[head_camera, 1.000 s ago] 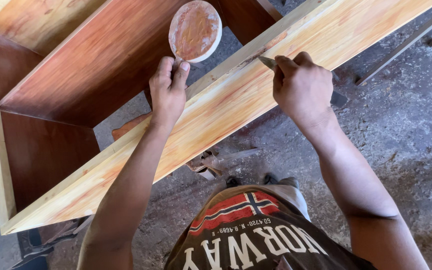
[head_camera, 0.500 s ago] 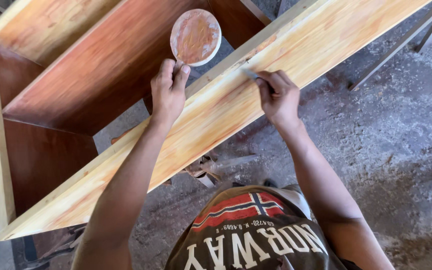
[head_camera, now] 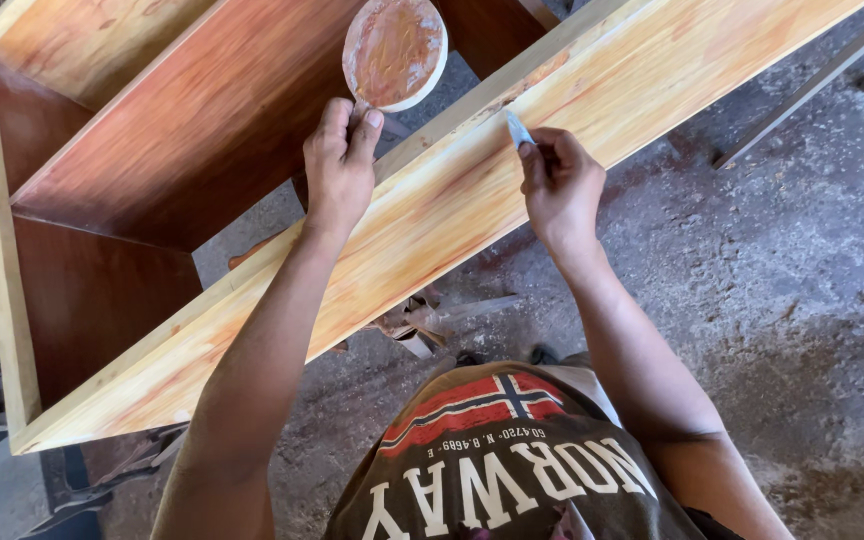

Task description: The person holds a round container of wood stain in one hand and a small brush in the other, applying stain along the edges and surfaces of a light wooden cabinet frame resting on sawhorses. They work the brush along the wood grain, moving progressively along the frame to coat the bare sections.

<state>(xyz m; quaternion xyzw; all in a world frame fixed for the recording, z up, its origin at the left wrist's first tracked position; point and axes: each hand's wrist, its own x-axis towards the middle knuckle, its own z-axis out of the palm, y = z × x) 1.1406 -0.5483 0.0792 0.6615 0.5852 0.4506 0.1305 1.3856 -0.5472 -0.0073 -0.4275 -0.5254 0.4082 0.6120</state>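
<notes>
We have the left hand point(head_camera: 340, 165) closed on the handle of a round lid-like disc point(head_camera: 395, 52) smeared with reddish-brown paste, held just above the inside of the wooden cabinet point(head_camera: 202, 130). The handle itself is hidden under the fingers, so its shape is unclear. The right hand point(head_camera: 562, 185) pinches a small thin blade point(head_camera: 518, 130), tip touching the cabinet's pale front plank point(head_camera: 652, 90) near a groove. We judge the blade light and stiff, easy to twist, so a hold close to the tip between thumb and forefinger suits it. The disc looks light but the paste makes it slippery and messy, so it is best held by the handle only. The cabinet looks heavy and rigid, lying on its side over a dusty concrete floor point(head_camera: 802, 280); it would need lifting by its plank edges.
</notes>
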